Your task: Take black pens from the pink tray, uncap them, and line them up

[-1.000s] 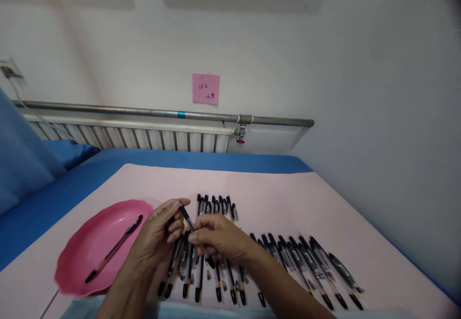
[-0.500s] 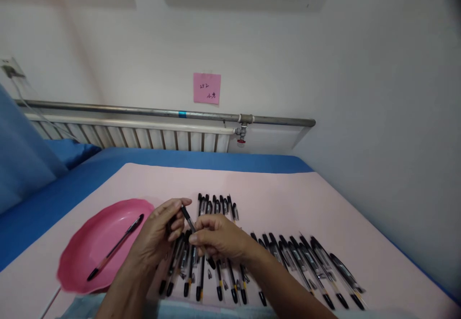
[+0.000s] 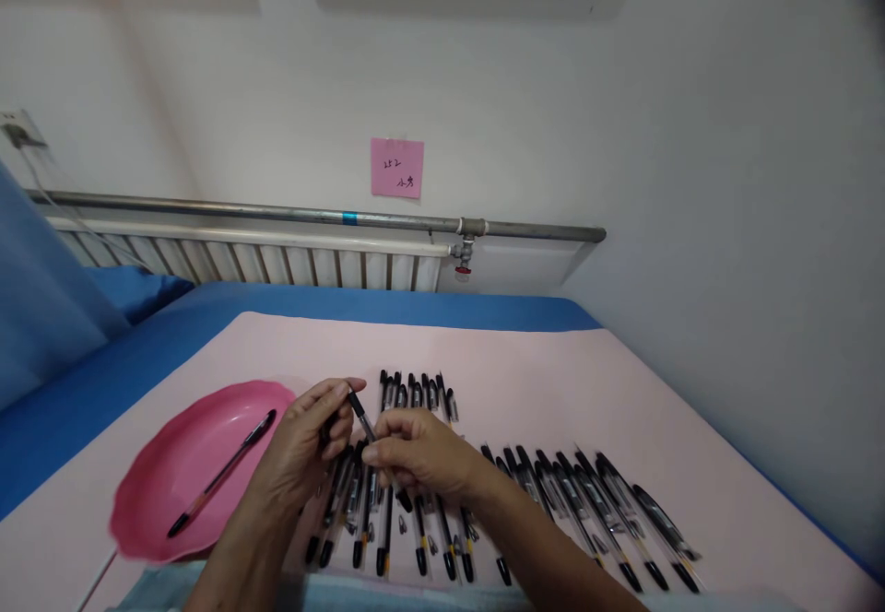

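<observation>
My left hand [image 3: 304, 451] and my right hand [image 3: 418, 453] meet over a row of black pens [image 3: 415, 520] laid on a pink sheet [image 3: 553, 391]. Both hands pinch one black pen [image 3: 360, 417], which slants up to the left between them. The left fingers close on its upper end, the right fingers on its lower part. More pens [image 3: 595, 511] lie in a row to the right of my right forearm.
A pink dish [image 3: 148, 501] at the left holds a single black pen [image 3: 221, 476]. Beyond the pink sheet lie blue bedding [image 3: 346, 303], a radiator [image 3: 277, 266] with a metal pipe [image 3: 311, 217], and a white wall with a pink note [image 3: 396, 168].
Hardly anything has moved. My right hand has shifted slightly along the held pen; the left hand keeps its hold.
</observation>
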A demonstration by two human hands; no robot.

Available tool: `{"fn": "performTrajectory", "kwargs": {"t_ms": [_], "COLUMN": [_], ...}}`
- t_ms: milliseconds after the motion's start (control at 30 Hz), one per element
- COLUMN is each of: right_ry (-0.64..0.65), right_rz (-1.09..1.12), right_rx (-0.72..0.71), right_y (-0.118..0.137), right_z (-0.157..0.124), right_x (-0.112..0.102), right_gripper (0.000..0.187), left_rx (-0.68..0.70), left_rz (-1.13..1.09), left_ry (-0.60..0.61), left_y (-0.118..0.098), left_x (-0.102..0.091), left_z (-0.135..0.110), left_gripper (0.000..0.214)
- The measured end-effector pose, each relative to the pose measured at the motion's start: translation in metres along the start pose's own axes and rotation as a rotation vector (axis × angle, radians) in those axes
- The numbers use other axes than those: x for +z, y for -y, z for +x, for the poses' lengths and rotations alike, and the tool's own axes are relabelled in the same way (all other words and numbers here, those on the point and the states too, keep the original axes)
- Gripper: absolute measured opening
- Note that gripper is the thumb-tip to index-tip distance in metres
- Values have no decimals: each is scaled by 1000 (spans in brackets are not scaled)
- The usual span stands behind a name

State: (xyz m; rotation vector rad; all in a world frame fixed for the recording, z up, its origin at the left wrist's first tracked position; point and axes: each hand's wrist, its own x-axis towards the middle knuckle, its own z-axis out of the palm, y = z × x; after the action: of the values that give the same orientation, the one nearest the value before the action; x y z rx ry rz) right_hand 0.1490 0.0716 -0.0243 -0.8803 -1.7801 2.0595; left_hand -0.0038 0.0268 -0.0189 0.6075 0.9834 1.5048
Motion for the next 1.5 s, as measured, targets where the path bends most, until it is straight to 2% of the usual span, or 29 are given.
{"fn": "performTrajectory", "kwargs": {"t_ms": [133,200,367,467,567,667,833,900,967,1067,1133,1267,1400,1500], "right_ry": [-79,-107,-34,-8,-57,-140,-157,-136,-108,-76,-77,-110,-95,-208], "right_rz": [-131,-168,-79,-36,-110,-237,-252,-210,-177,-154,-166,-307,-539,-682], "right_rx": [-58,-90,-43,-14,-58,-106,-65,-74,-88,-92,-89,-90,-78,-59], "right_y": [2,3,-2,-4,-1,3,3,0,-2,-4,-3,0,1,0], "right_z": [-2,-2,1,1,-1,-3,-1,0,1,2,2,0,0,0], "right_x": [4,5,0,-1,3,7,2,0,-2,-1,-1,-3,-15,-32], "right_gripper": [14,14,16,17,17,19,15,14,14,14,14,13,11,8], "left_rx": [42,39,-34,-10,51,114,131,66,-26,-88,-81,21,188,244], "left_rz": [45,47,-39,-15,-13,-124,-321,-270,-165,-9,39,15,-105,-273], "left_ry": [-58,-87,-53,-27,-95,-202,-311,-289,-202,-76,-54,-147,-323,-411], "left_y": [4,5,3,3,3,-2,-13,-13,-10,-3,0,0,-11,-20], "left_x": [-2,-1,-1,-2,-2,-7,-20,-19,-15,-6,-5,-11,-22,-29], "left_z": [4,6,4,3,5,9,14,13,10,6,4,7,11,12], "left_gripper": [21,26,30,28,22,23,11,6,3,18,21,21,13,5]}}
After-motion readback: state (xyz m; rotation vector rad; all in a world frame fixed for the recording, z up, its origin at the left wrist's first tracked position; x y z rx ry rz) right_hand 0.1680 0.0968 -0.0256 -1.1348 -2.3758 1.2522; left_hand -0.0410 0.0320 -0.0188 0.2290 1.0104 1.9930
